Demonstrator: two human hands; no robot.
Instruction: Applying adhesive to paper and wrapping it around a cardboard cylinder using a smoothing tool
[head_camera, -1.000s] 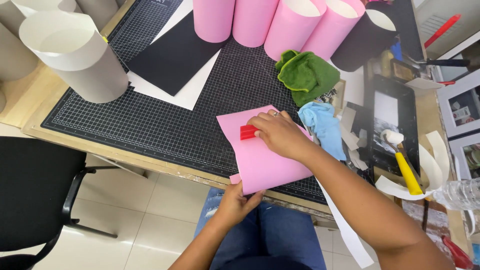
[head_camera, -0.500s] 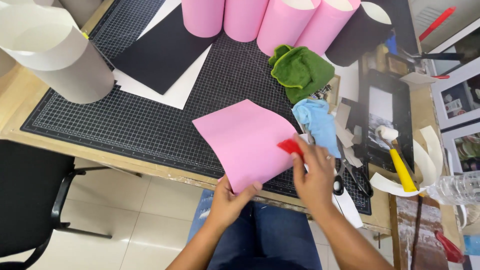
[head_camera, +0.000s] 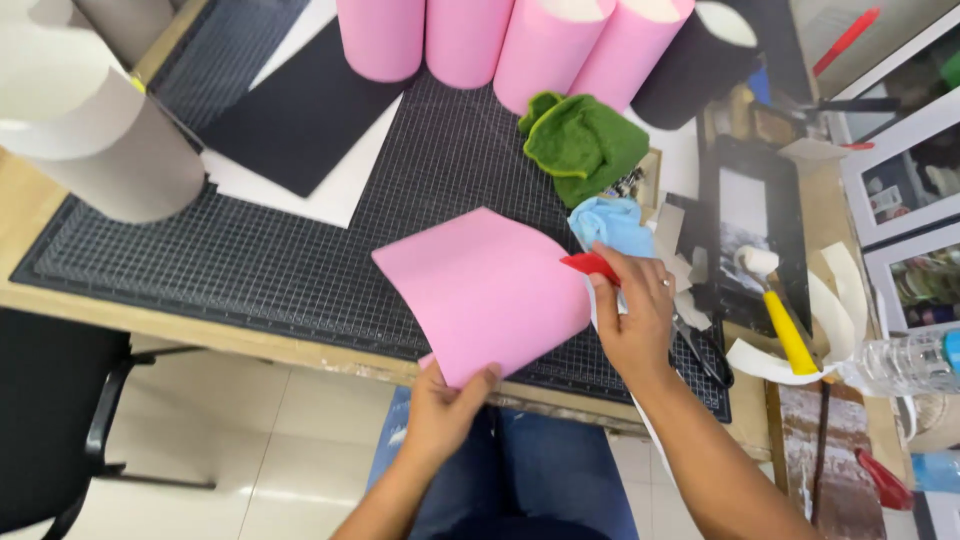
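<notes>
Pink sheet held over the cutting mat, both hands on it.

Curled pink paper sheet (head_camera: 485, 295) sits at the near edge of the dark gridded cutting mat (head_camera: 300, 260), bowed upward. Left hand (head_camera: 445, 405) pinches its near corner, thumb on top. Right hand (head_camera: 630, 315) is closed on a small flat red tool (head_camera: 590, 266) pressed at the sheet's right edge. Just beyond that: crumpled light blue cloth (head_camera: 612, 222), then green felt cloth (head_camera: 585, 145) farther back. Four pink paper rolls (head_camera: 510, 40) stand at the far side, grey paper roll (head_camera: 100, 150) far left. Yellow-handled roller (head_camera: 780, 310) lies right of the hand; black scissors (head_camera: 705, 355) are beside the wrist.
</notes>
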